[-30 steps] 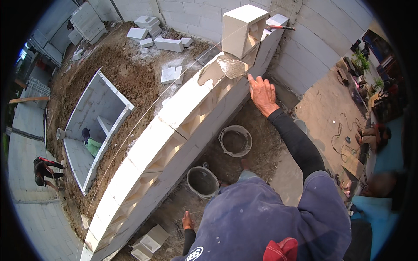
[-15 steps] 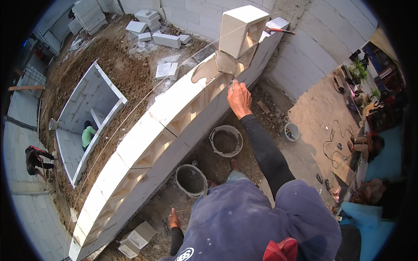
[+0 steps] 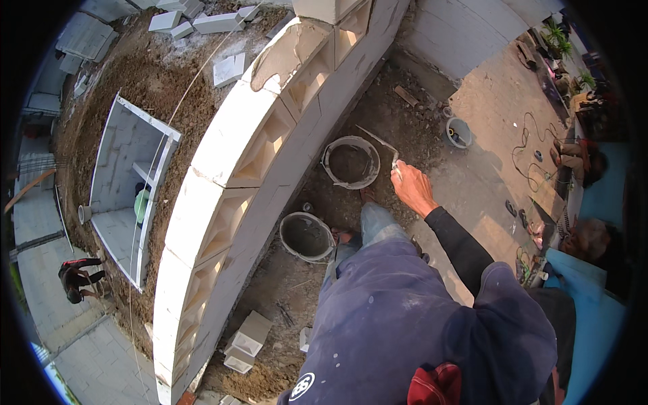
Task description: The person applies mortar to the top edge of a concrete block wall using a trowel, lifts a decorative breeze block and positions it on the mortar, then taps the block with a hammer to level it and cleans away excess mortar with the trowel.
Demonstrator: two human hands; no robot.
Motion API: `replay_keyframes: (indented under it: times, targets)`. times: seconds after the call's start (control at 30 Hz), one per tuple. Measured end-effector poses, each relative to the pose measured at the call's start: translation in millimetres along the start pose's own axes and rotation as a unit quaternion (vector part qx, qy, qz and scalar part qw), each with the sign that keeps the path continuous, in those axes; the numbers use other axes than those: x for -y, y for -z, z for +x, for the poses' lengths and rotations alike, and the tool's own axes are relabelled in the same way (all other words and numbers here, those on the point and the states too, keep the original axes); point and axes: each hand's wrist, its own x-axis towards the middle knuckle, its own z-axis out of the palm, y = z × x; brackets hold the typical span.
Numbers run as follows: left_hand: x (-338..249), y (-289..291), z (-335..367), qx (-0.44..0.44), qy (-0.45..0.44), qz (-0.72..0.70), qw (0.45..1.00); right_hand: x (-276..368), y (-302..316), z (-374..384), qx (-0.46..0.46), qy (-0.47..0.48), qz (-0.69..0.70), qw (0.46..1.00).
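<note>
My right hand [image 3: 413, 187] is closed around the handle of a trowel [image 3: 379, 139], whose thin blade appears almost edge-on beside a round bucket [image 3: 354, 185]. Dark contents fill the bottom of that bucket. Nearer my legs stands a second bucket [image 3: 316, 258] with grey mix inside. To the left runs a low wall topped with white hollow blocks [image 3: 236, 128]. A patch of grey-brown mortar [image 3: 287, 57] covers part of its top, close to a raised block [image 3: 322, 9]. My left hand does not show.
A taut string [image 3: 196, 84] runs along the wall's far side. Loose white blocks [image 3: 229, 69] lie on the soil there. Two people work at the left, one in green [image 3: 142, 202] inside a block pit. A pail [image 3: 459, 133] and cables [image 3: 530, 152] are at the right.
My right hand with the trowel has drawn back from the mortar on the wall, down and right beside the bucket. The view has shifted, and my left hand has gone out of sight.
</note>
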Motion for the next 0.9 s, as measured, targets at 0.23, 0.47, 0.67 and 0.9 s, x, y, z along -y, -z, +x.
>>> replay_keyframes:
  times: [0.23, 0.47, 0.67, 0.9]
  targets:
    - [-12, 23, -65, -0.013, 0.079, 0.041, 0.996, -133, -170, 56, 0.089, -0.035, -0.031, 0.995]
    - [-22, 14, -114, -0.054, 0.187, 0.014, 0.981, -208, -385, 121, 0.275, -0.004, -0.175, 0.945]
    - [-54, -53, -127, -0.085, 0.264, 0.066, 0.958, -227, -493, 168, 0.238, 0.086, -0.225, 0.941]
    - [-71, -84, -121, -0.091, 0.257, 0.052, 0.961, -272, -469, 173, 0.461, 0.036, -0.057, 0.885]
